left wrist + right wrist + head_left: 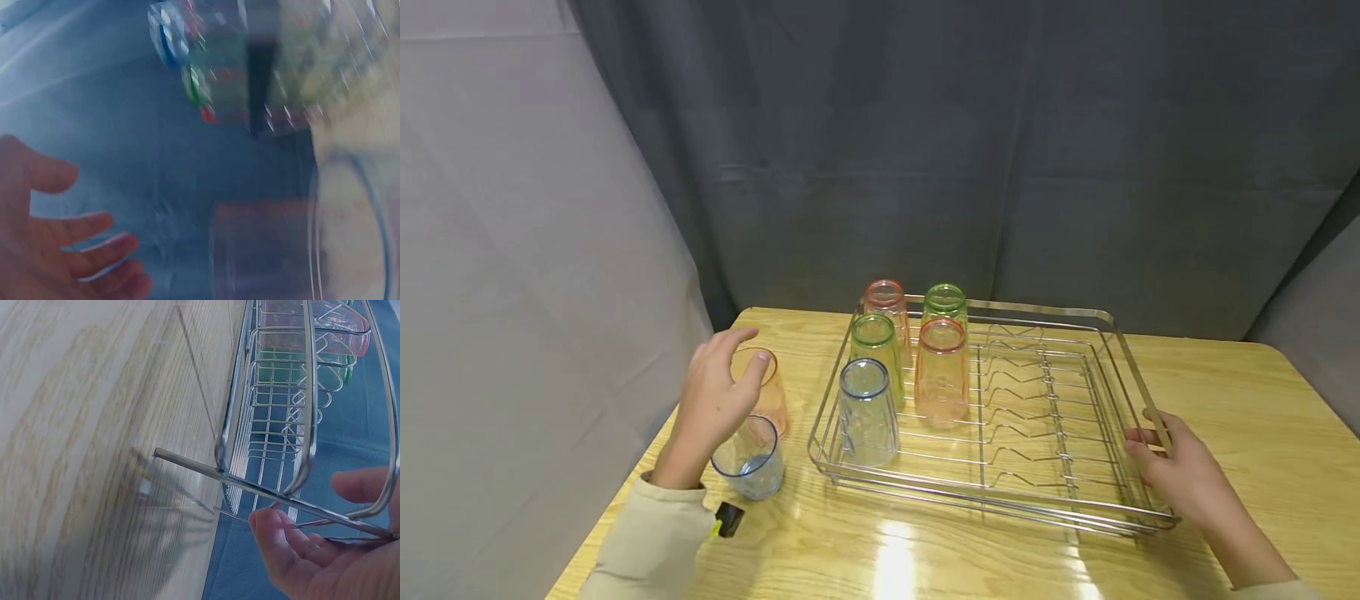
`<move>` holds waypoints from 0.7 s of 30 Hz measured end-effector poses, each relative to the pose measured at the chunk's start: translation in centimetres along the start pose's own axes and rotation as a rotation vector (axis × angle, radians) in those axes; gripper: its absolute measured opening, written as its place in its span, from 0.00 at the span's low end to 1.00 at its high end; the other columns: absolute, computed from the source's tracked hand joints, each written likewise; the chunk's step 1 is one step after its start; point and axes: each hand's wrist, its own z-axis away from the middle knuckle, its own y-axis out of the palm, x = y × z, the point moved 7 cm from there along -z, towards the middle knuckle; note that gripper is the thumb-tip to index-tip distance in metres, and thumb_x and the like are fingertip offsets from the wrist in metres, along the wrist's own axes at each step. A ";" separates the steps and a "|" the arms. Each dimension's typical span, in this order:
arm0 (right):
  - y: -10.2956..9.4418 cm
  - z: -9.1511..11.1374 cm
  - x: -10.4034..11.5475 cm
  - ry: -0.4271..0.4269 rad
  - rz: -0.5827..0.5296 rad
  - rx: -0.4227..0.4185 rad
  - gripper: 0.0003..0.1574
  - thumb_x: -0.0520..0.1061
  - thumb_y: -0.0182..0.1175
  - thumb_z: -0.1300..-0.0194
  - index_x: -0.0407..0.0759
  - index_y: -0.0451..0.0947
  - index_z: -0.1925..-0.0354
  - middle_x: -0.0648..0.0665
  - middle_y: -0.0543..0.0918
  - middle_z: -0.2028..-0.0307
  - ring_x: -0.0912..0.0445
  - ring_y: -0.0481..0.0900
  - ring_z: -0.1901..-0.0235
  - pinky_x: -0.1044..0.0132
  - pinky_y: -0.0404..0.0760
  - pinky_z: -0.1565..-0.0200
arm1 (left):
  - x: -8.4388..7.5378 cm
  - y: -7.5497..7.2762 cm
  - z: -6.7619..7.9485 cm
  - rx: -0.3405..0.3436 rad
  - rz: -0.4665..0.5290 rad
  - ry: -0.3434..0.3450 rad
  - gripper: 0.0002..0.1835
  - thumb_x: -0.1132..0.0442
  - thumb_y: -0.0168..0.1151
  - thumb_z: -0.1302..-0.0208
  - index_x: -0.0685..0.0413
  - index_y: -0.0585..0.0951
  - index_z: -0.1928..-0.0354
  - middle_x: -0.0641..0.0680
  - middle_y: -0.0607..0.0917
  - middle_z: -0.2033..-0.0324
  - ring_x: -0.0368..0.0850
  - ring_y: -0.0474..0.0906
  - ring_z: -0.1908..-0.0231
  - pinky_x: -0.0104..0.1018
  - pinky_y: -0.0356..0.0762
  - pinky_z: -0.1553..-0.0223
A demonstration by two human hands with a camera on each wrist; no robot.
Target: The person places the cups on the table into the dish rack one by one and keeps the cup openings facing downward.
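My left hand (718, 396) hovers at an orange glass (773, 408) on the table, thumb and fingers spread apart. The left wrist view, blurred, shows those fingers away from the glass and holding nothing. Just in front of the orange glass stands a clear glass with a blue rim (762, 478), mouth up. At the right end of a wire dish rack (1041, 310), my right hand (1183, 468) grips the metal frame, its fingers curled under the bar in the right wrist view (312, 550). Upside down in the rack's left part are a blue-rimmed glass (868, 421), green glasses (880, 346) and orange-red glasses (942, 375).
Wire dividers (1018, 408) run across the rack's right half. A small black item with a yellow-green bit (730, 519) lies by my left sleeve. The wooden table (835, 550) ends at a dark curtain (880, 167) behind and a pale cloth (535, 292) on the left.
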 end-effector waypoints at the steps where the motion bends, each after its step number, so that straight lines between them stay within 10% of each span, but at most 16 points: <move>1: 0.0 0.0 0.0 -0.001 -0.001 -0.001 0.45 0.49 0.43 0.21 0.19 0.37 0.27 0.18 0.66 0.38 0.25 0.73 0.42 0.64 0.82 0.66 | 0.3 0.0 -0.4 0.002 -0.019 0.016 0.24 0.55 0.54 0.28 0.57 0.74 0.35 0.62 0.74 0.34 0.64 0.65 0.34 0.62 0.64 0.36; 14: 0.0 0.2 0.0 0.014 0.011 -0.011 0.44 0.49 0.44 0.21 0.20 0.39 0.27 0.18 0.67 0.37 0.24 0.72 0.41 0.62 0.84 0.64 | 3.5 2.8 -3.9 0.194 -0.298 0.110 0.39 0.42 0.58 0.34 0.62 0.66 0.30 0.68 0.63 0.28 0.70 0.55 0.29 0.71 0.56 0.34; 21: -0.1 0.3 0.3 0.009 0.002 -0.021 0.44 0.48 0.44 0.22 0.20 0.39 0.27 0.19 0.67 0.37 0.24 0.70 0.40 0.60 0.85 0.62 | 5.6 4.7 -3.6 0.468 -0.395 0.065 0.46 0.39 0.54 0.32 0.62 0.54 0.24 0.72 0.54 0.26 0.75 0.50 0.28 0.76 0.54 0.36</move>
